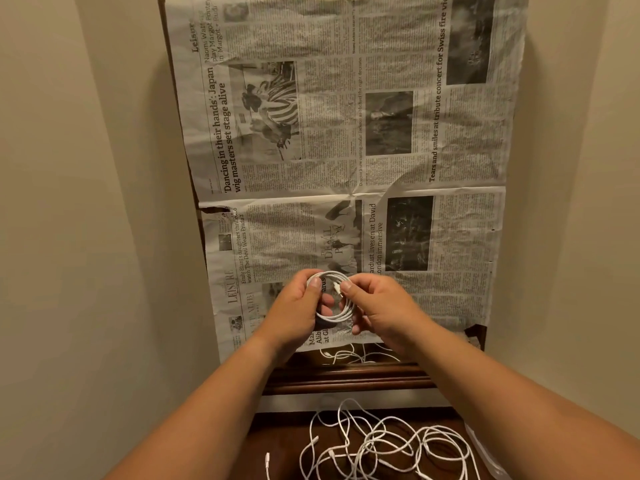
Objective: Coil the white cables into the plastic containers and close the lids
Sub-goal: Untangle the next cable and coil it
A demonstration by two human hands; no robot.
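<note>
A white cable wound into a small coil (341, 315) hangs above the newspaper's near edge, held between both hands. My left hand (298, 306) grips the coil's left side with thumb on top. My right hand (377, 306) pinches the right side, thumb near a cable plug. A tangle of loose white cables (384, 445) lies on the dark wood surface below my forearms. More white cable (349, 355) shows just past the paper's near edge. A clear plastic piece (485, 452), perhaps a container, shows at the lower right, mostly hidden by my right arm.
A spread newspaper (346, 150) covers a dark wooden table (346, 379) set between two beige walls (86, 202). A lower dark wood surface (277, 441) sits nearest me.
</note>
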